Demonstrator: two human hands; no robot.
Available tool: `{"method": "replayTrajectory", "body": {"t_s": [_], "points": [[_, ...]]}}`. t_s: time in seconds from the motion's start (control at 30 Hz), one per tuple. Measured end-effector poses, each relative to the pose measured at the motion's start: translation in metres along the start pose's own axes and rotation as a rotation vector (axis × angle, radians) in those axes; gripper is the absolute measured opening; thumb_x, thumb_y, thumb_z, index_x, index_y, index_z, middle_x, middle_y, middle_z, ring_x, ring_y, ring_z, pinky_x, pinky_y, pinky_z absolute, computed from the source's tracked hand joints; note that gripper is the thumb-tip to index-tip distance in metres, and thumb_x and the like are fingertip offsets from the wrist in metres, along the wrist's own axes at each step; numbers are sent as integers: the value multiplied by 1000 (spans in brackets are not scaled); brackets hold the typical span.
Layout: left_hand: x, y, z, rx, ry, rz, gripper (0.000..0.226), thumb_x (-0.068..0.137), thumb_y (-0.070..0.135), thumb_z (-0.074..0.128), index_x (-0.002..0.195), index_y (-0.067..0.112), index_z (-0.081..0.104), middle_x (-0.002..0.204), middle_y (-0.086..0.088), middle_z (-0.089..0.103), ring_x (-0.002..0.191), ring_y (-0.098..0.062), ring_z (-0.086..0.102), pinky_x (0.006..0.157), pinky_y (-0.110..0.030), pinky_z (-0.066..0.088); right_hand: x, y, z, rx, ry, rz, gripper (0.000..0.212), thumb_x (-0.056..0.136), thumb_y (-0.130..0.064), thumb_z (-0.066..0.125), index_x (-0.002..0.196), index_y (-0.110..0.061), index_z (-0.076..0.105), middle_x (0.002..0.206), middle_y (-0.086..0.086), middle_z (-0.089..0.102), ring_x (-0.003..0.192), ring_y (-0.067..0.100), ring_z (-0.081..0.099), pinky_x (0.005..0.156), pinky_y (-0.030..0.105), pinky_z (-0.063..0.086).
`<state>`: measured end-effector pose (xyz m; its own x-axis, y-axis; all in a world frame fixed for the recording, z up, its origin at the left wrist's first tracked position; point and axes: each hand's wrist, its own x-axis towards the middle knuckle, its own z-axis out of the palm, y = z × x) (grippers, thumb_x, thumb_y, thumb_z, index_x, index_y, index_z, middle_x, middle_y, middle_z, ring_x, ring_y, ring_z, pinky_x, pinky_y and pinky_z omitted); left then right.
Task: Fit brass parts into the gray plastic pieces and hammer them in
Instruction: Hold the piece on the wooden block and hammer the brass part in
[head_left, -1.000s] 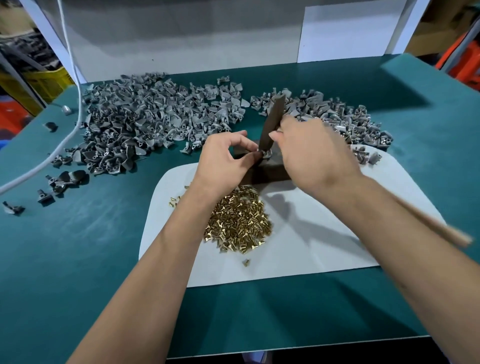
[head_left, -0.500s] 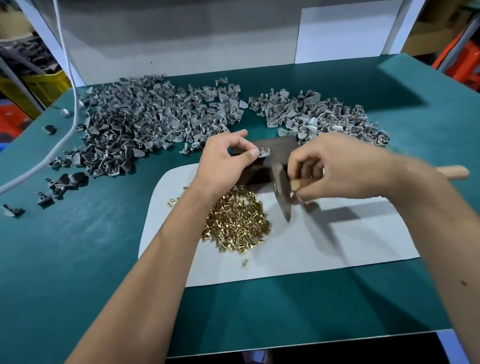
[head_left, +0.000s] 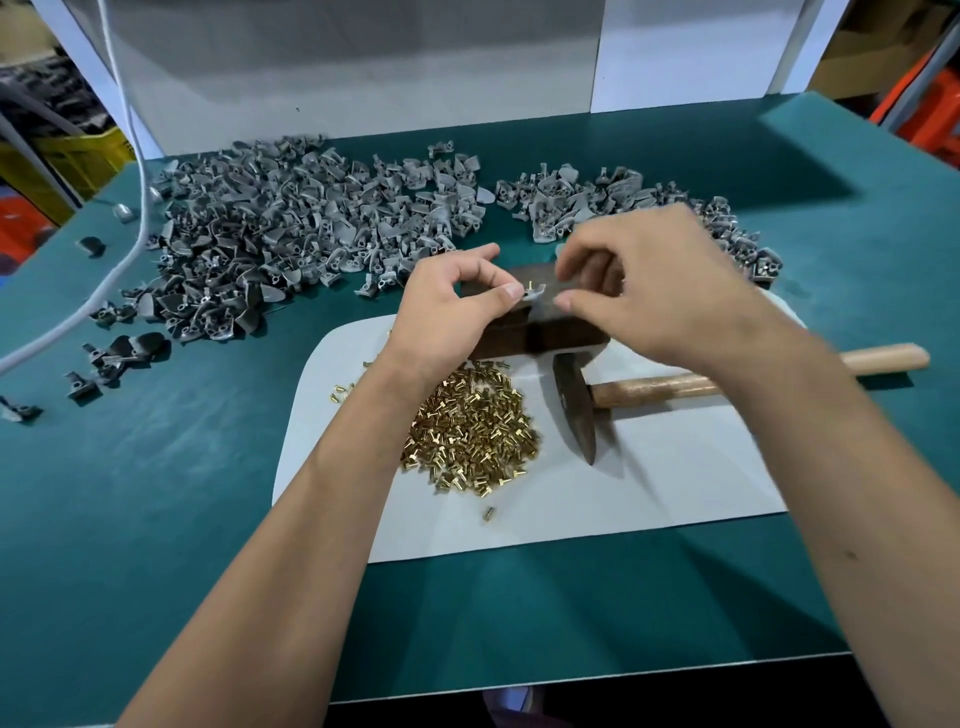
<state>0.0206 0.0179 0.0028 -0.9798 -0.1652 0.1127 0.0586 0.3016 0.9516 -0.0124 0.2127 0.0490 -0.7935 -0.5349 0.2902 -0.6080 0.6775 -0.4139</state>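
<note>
My left hand (head_left: 457, 306) pinches a small gray plastic piece (head_left: 531, 294) with a brass part standing in it, on top of a dark wooden block (head_left: 545, 332). My right hand (head_left: 649, 280) hovers just right of that piece, thumb and fingers curled close to it; whether it touches the piece is unclear. The hammer (head_left: 576, 410) lies on the white mat (head_left: 675, 467), head toward me, its wooden handle (head_left: 883, 358) pointing right. A heap of brass parts (head_left: 467, 426) sits on the mat below my left wrist.
A large pile of gray plastic pieces (head_left: 270, 234) covers the green table (head_left: 130, 493) at back left; a smaller pile (head_left: 587, 202) lies behind my right hand. A white cable (head_left: 111, 280) runs along the left. A white panel stands behind the table.
My right hand swung the hammer down off the block, laid it on the mat, let go, and moved up beside the gray piece. My left hand kept pinching the piece.
</note>
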Motion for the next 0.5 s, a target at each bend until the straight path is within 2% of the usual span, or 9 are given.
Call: {"method": "replayTrajectory", "body": {"t_s": [0.07, 0.13, 0.33, 0.43, 0.5], "points": [[0, 0, 0, -16, -3, 9, 20, 89, 4, 73, 77, 20, 74, 141, -9, 61, 131, -14, 57, 118, -46, 37, 4, 1, 17, -27, 23, -25, 32, 84, -35, 82, 112, -29, 70, 91, -8, 67, 83, 15, 63, 85, 41, 56], [1, -1, -1, -23, -10, 20, 21, 89, 4, 72, 77, 21, 74, 141, -8, 60, 131, -14, 56, 117, -47, 37, 5, 4, 30, -32, 41, -79, 35, 84, -36, 81, 116, -27, 71, 101, -4, 66, 95, 19, 62, 88, 44, 53], [2, -2, -1, -40, -38, 85, 20, 89, 6, 72, 78, 22, 75, 141, -8, 60, 133, -13, 55, 116, -48, 39, 3, 15, 40, 32, 214, -173, 23, 91, -34, 75, 105, -16, 78, 90, 2, 66, 88, 22, 60, 77, 47, 52], [3, -4, -1, -46, -39, 121, 18, 91, 7, 71, 77, 19, 74, 136, -9, 63, 133, -12, 55, 113, -48, 42, 0, 14, 43, 13, 251, -188, 23, 93, -34, 69, 97, -11, 74, 86, 2, 62, 84, 22, 56, 74, 44, 49], [4, -6, -1, -43, -39, 147, 14, 92, 6, 70, 80, 10, 74, 125, -5, 67, 134, -10, 54, 113, -47, 43, -2, 12, 45, 2, 263, -183, 21, 95, -31, 66, 92, -10, 67, 84, 0, 57, 82, 20, 50, 72, 41, 46]]}}
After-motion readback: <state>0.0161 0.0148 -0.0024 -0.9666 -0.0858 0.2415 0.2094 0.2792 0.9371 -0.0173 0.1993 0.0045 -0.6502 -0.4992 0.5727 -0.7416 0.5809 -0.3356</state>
